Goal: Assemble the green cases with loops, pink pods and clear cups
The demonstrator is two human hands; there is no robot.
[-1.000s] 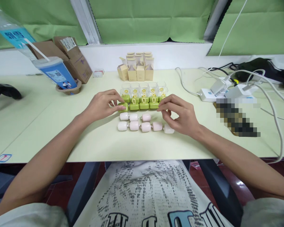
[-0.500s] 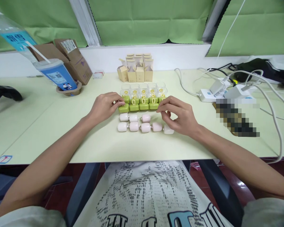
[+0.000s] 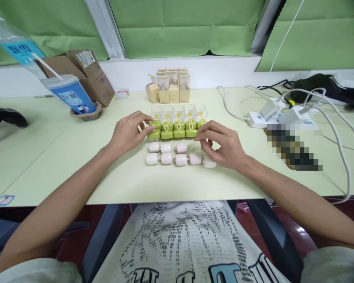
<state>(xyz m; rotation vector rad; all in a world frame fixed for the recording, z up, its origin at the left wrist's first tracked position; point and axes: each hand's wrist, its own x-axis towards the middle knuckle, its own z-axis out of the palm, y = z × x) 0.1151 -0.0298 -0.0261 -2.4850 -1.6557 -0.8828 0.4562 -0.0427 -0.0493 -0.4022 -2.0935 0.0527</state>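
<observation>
A row of green blocks (image 3: 177, 133) with yellow loops lies mid-table, with clear caps (image 3: 178, 113) bearing yellow faces right behind it. My left hand (image 3: 126, 133) pinches the leftmost green block (image 3: 153, 135) between thumb and index finger. My right hand (image 3: 225, 146) rests at the row's right end, fingers loosely bent and apart, their tips by the last green block, holding nothing. Two rows of pale pink and white pieces (image 3: 179, 159) lie in front of the green row, between my hands.
Small cream cartons (image 3: 169, 88) stand at the back. At the left are a blue cup with a straw (image 3: 73, 96), a water bottle (image 3: 11, 39) and cardboard boxes (image 3: 91, 74). A power strip (image 3: 271, 114) with cables and a black bag (image 3: 327, 88) fill the right.
The leftmost green block, tilted a second ago, now sits level in line with the row. My left fingers have lifted slightly; my right hand has barely moved.
</observation>
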